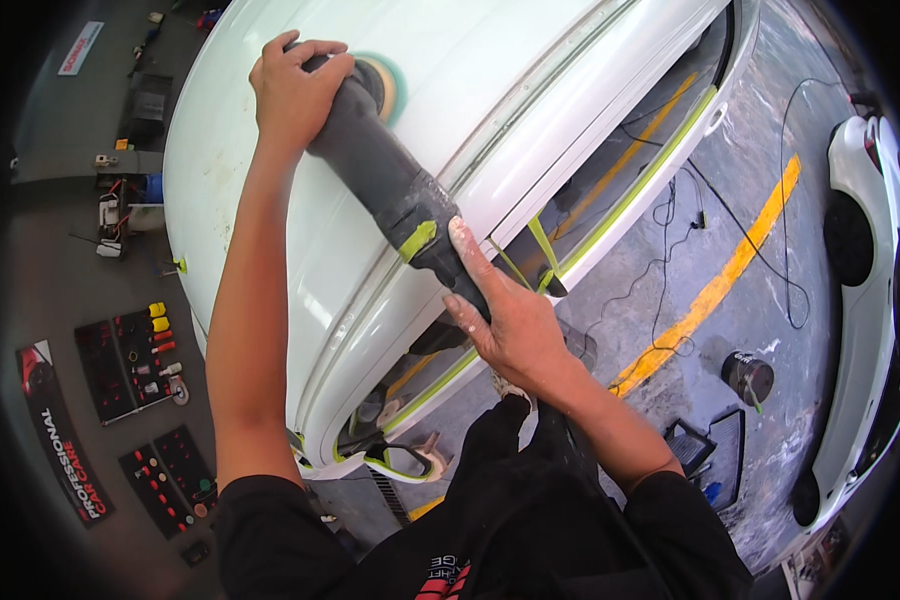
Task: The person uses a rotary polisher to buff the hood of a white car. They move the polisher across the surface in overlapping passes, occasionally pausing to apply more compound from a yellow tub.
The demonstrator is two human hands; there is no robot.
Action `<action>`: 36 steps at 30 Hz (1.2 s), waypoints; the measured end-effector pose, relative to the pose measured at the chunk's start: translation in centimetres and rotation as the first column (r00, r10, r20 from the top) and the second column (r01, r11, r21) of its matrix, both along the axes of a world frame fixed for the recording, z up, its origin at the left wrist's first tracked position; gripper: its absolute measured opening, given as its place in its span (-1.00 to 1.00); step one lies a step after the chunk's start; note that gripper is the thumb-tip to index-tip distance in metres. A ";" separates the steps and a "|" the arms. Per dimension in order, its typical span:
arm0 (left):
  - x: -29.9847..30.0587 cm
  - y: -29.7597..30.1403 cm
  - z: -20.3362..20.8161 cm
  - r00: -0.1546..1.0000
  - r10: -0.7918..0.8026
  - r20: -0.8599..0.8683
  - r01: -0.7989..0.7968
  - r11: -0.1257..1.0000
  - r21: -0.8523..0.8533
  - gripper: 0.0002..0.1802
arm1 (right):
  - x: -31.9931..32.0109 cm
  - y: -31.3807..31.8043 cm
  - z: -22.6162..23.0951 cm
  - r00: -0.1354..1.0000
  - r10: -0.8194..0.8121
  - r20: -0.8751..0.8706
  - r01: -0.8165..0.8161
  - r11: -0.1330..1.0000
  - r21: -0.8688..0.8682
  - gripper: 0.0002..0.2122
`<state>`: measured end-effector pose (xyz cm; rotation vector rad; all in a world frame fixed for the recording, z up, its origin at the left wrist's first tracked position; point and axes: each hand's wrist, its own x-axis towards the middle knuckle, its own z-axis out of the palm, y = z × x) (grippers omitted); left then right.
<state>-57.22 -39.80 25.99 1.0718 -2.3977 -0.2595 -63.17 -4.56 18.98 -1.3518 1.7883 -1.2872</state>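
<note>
A dark grey car polisher [375,150] lies across the white car roof [240,170], its body slanting from upper left to lower right. Its round pad [388,85], teal at the rim with a pale backing, rests against the roof panel. My left hand [300,88] is wrapped over the polisher's head, fingers curled on top. Farther down, my right hand [515,325] grips the rear handle, with whitish residue on its fingers. Part of the pad is hidden behind the polisher's head.
Below the roof, the car's open doors [650,190] carry yellow-green masking tape. Black cables [660,260] trail over the grey floor, crossed by a yellow line [715,295]. A dark bucket [748,378] stands at right, near another white car [860,340]. Tool boards [130,365] hang at left.
</note>
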 end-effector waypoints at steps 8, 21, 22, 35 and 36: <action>-12.9 -0.8 0.5 0.999 -0.036 0.026 0.038 0.993 -0.116 -0.60 | -6.7 -2.1 0.8 0.986 -0.137 0.091 0.134 0.990 0.039 -0.30; -0.5 1.5 -0.4 1.000 0.021 0.017 -0.018 0.991 -0.130 -0.61 | 1.0 -0.2 -0.1 0.999 -0.011 0.039 0.011 1.000 -0.002 -0.26; 0.8 1.6 -0.6 1.000 0.012 0.006 -0.012 0.990 -0.139 -0.61 | 1.8 0.1 -0.1 0.999 -0.027 -0.039 0.026 0.999 -0.020 -0.23; -2.8 8.5 -0.6 0.957 -0.202 -0.209 0.161 0.967 -0.197 -0.75 | -3.3 1.6 3.9 0.995 -0.076 -0.065 0.078 0.997 0.028 -0.30; -4.4 10.4 -1.4 0.942 -0.274 -0.195 0.212 0.933 -0.290 -0.76 | -4.7 2.0 4.8 0.994 -0.106 -0.010 0.106 0.991 0.087 -0.31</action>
